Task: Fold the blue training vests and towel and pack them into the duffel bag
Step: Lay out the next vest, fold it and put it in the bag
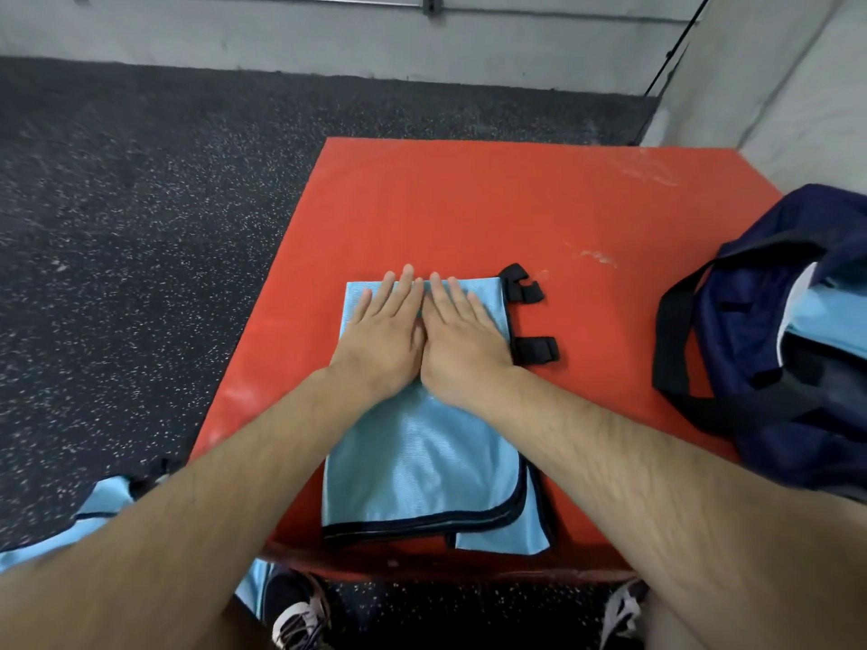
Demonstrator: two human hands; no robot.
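Closest to me, my shoes point(300, 619) stand on the dark speckled floor point(140, 227), just below the near edge of the red padded platform point(469, 204). Down at my left, partly behind my forearm, another light blue vest point(105, 501) hangs off the platform; I cannot tell what it lies on.

On the platform in front of me lies the folded blue vest point(422, 462), a long rectangle with dark trim, its near end almost at the platform's edge and one lower layer poking out at the near right corner. Both my hands lie flat on its far half, side by side and touching: left hand point(382, 330) and right hand point(462, 342), fingers straight and together, palms pressing down, gripping nothing. Two black straps point(532, 321) stick out from the vest's right edge just beside my right hand (they rest on the red surface).

Further right, well apart from the vest, the navy duffel bag point(760, 368) sits at the platform's right side, mouth open, black handle looped outward, with light blue cloth point(832, 316) showing inside. Beyond the platform is the grey wall point(328, 35).
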